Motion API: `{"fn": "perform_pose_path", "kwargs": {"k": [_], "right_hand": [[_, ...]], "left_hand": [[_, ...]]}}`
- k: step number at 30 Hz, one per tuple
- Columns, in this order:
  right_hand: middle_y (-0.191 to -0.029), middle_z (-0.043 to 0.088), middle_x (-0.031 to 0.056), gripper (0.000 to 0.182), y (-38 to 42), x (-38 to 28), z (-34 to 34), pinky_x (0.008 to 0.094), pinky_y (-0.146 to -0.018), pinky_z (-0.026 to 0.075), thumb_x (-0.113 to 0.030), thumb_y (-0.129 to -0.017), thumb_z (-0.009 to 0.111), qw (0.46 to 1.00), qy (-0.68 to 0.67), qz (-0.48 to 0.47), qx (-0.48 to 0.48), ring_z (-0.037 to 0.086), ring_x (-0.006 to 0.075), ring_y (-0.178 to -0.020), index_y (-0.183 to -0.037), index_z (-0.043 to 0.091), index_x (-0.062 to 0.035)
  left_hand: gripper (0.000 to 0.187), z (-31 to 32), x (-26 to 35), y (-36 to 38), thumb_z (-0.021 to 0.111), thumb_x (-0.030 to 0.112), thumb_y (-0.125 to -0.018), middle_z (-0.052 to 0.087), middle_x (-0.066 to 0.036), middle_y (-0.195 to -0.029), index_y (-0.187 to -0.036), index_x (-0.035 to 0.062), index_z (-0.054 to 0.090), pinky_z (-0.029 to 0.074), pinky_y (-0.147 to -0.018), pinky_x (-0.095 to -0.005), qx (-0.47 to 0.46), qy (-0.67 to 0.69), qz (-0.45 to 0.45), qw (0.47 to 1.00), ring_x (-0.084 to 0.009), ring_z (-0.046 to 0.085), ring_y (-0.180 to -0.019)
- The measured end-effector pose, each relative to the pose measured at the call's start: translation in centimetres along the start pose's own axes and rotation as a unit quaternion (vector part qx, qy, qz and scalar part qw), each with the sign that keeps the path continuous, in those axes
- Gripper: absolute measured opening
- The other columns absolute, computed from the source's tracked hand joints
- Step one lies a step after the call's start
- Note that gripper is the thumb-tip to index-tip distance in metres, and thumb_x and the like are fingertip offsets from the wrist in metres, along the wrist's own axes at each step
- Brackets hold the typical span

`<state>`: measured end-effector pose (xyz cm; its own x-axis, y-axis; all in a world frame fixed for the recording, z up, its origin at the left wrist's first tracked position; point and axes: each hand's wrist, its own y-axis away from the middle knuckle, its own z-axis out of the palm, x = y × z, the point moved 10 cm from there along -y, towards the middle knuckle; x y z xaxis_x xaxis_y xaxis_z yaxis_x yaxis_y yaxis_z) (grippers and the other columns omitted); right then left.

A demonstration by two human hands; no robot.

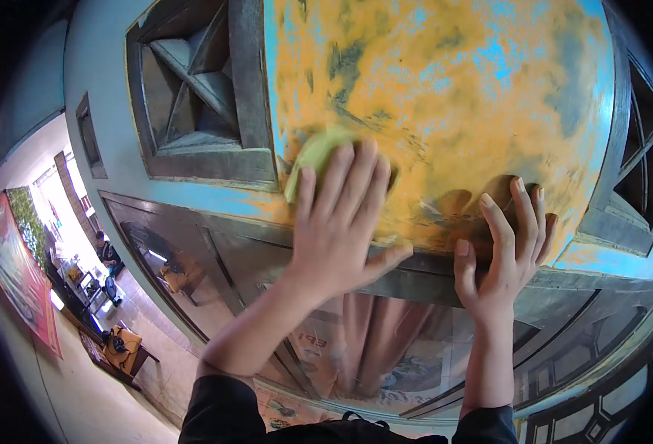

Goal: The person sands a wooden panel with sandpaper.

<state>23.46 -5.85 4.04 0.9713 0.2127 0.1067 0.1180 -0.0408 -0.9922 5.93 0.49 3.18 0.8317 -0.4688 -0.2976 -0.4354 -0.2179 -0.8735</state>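
My left hand (337, 226) presses a thin yellow-green pad (313, 159) flat against the wall, fingers stretched over it and thumb out to the side. Most of the pad is hidden under the fingers, and its edges are slightly blurred. The wall panel (445, 96) is patchy orange over light blue, with dark grey smears. Lower on the same panel, my right hand (505, 251) rests with fingers spread and tips at the surface, holding nothing. Both hands are just above a dark wooden frame (430, 268).
Dark wooden vents with crossed slats flank the panel, one at left (193, 81) and one at right (641, 148). Below is a glass window (415, 348) with a curtain behind it. Far left, a person (106, 255) sits near a fan, and a wooden chair (125, 348) stands closer.
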Motion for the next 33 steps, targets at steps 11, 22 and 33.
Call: {"fn": "perform_pose_path", "kwargs": {"k": [11,22,33], "right_hand": [[-0.148,0.052,0.0108,0.043,0.2,0.2,0.1,0.052,-0.122,0.012,-0.035,-0.085,0.067,1.0,-0.011,0.001,-0.004,0.04,0.035,-0.144,-0.127,0.068,-0.0237],[-0.15,0.05,0.0081,0.041,-0.1,0.2,0.4,0.051,-0.123,0.012,-0.025,-0.093,0.059,0.999,0.023,0.021,-0.036,0.038,0.0326,-0.145,-0.134,0.065,-0.0228],[-0.163,0.034,0.0084,0.06,-8.3,3.3,-1.7,0.0574,-0.121,0.016,-0.042,-0.095,0.058,0.992,0.116,-0.042,-0.037,0.029,0.0343,-0.151,-0.151,0.049,-0.0244]], "left_hand": [[0.099,-0.9,-0.2,-2.8,0.04,0.07,-0.095,0.017,-0.027,-0.165,-0.156,-0.0067,0.024,0.003,-0.12,-0.0617,0.002,-0.01,-0.019,1.0,-0.0458,0.015,-0.153],[0.099,-0.4,2.0,-3.3,0.043,0.071,-0.093,0.022,-0.024,-0.165,-0.155,-0.0042,0.027,0.004,-0.121,-0.0616,-0.038,-0.029,0.047,0.998,-0.0409,0.018,-0.153],[0.09,-2.7,0.9,-6.6,0.044,0.069,-0.093,0.028,-0.012,-0.165,-0.156,0.0051,0.034,0.005,-0.121,-0.061,0.042,0.002,0.049,0.998,-0.0318,0.02,-0.154]]}}
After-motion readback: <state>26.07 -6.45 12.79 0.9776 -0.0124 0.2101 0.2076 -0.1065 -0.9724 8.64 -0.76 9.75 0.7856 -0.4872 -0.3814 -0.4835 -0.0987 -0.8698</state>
